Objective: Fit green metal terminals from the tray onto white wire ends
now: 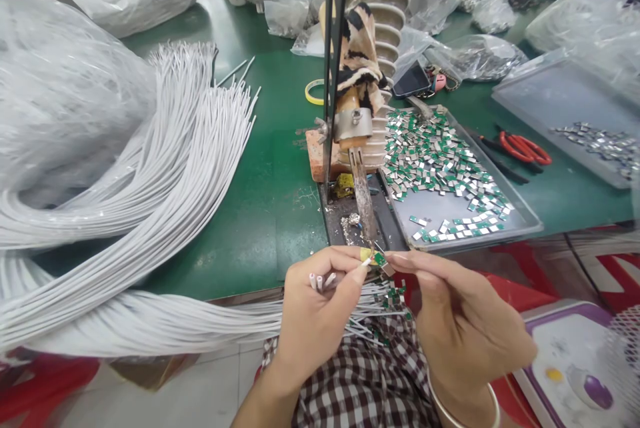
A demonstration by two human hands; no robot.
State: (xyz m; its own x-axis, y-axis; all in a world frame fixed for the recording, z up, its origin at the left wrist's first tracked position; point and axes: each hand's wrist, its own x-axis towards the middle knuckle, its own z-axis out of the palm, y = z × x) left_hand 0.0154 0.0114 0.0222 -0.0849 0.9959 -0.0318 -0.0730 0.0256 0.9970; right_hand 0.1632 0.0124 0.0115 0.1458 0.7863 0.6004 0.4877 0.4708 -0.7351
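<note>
My left hand (pixel 323 308) is closed on several white cables, whose cut ends poke out above its fingers; one cable tip (pixel 367 261) is pinched between thumb and forefinger. Pinched in my right hand (pixel 460 315) is a small green circuit board (pixel 382 263) with a silver connector, held against that cable's end. Just above both sits the tip of a soldering iron (pixel 364 205), clamped pointing down on a black metal upright (pixel 334 48). Below my hands, more white cables (pixel 367 305) with green boards on their ends lie over a checkered cloth.
A tray (pixel 450 238) of loose green boards stands right of the iron. Beyond it are red-handled pliers (pixel 523 148) and a second tray (pixel 565 91) with metal parts. Large bundles of white cable (pixel 200 168) cover the left. A ribbed duct (pixel 383 8) rises behind the iron.
</note>
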